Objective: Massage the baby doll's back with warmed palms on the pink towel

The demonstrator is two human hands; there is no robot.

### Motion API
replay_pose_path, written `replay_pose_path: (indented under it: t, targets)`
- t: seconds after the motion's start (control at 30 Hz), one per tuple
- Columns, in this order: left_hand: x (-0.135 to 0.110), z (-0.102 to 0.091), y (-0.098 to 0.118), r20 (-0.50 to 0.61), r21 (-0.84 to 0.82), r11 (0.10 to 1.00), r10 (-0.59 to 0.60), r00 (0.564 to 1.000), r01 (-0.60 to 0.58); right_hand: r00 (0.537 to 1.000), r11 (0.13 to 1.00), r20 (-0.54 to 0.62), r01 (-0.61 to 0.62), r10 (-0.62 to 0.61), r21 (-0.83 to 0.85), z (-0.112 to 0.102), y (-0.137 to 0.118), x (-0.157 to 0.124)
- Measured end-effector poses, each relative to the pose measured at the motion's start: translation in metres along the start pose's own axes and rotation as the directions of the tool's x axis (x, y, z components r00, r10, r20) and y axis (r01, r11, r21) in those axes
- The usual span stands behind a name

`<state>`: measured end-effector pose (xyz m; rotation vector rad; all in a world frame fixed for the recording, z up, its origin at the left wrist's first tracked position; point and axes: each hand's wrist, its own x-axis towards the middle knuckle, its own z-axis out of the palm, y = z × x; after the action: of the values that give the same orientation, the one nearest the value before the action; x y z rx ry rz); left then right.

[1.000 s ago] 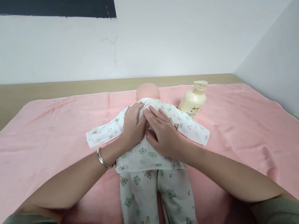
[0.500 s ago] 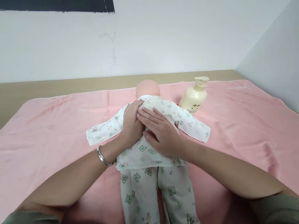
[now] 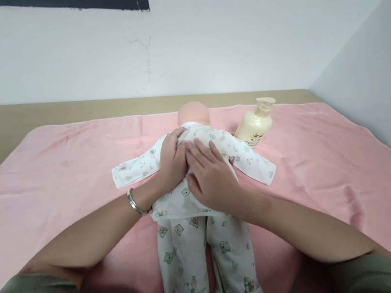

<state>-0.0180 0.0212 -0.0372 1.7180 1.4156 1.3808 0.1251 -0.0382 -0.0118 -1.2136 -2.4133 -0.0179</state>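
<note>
A baby doll (image 3: 193, 113) lies with the back of its bald head up and its arms spread to both sides. It wears a white printed top (image 3: 175, 206) and matching trousers (image 3: 189, 260). My left hand (image 3: 174, 162), below a silver bangle (image 3: 135, 202), rests on the left side of the doll's upper back. Beside it my right hand (image 3: 213, 178) lies with fingers stretched over the middle of the back. Neither hand grips anything. The doll's face is hidden.
A cream pump bottle (image 3: 255, 125) lies tilted by the doll's right-side sleeve. Under everything spreads a pink blanket (image 3: 72, 155) on a wooden surface (image 3: 0, 119). Behind it rises a white wall (image 3: 222, 30).
My right hand has turned slightly, its fingers now pointing more straight up the back and a little more spread. The left hand stays nearly in place. The view has shifted slightly.
</note>
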Motion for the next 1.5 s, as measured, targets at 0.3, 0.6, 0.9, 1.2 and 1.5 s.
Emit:
replay_pose_path:
  t: [0.3, 0.6, 0.9, 1.2, 1.5]
  targets:
    - [0.000, 0.000, 0.003, -0.029, -0.017, 1.000, 0.003, 1.000, -0.004, 0.975, 0.975, 0.130, -0.196, 0.182, 0.104, -0.004, 0.058, 0.039]
    - [-0.003, 0.000, 0.000, -0.026, 0.026, 0.998, 0.056, 0.998, -0.056, 0.992, 0.994, 0.065, -0.112, 0.110, 0.020, 0.002, 0.008, 0.013]
    - [-0.003, 0.000, 0.002, -0.012, 0.099, 0.992, 0.076, 0.997, -0.074, 0.946, 0.945, 0.043, -0.323, 0.321, 0.049, -0.002, 0.049, 0.038]
    - [-0.002, -0.001, 0.007, -0.004, 0.096, 0.995, 0.041, 0.999, -0.041, 0.991, 0.994, 0.090, -0.100, 0.095, 0.045, 0.000, 0.013, 0.013]
    - [-0.001, 0.001, 0.003, -0.006, 0.107, 0.993, 0.053, 0.999, -0.052, 0.962, 0.962, 0.030, -0.272, 0.273, -0.022, 0.000, 0.025, 0.020]
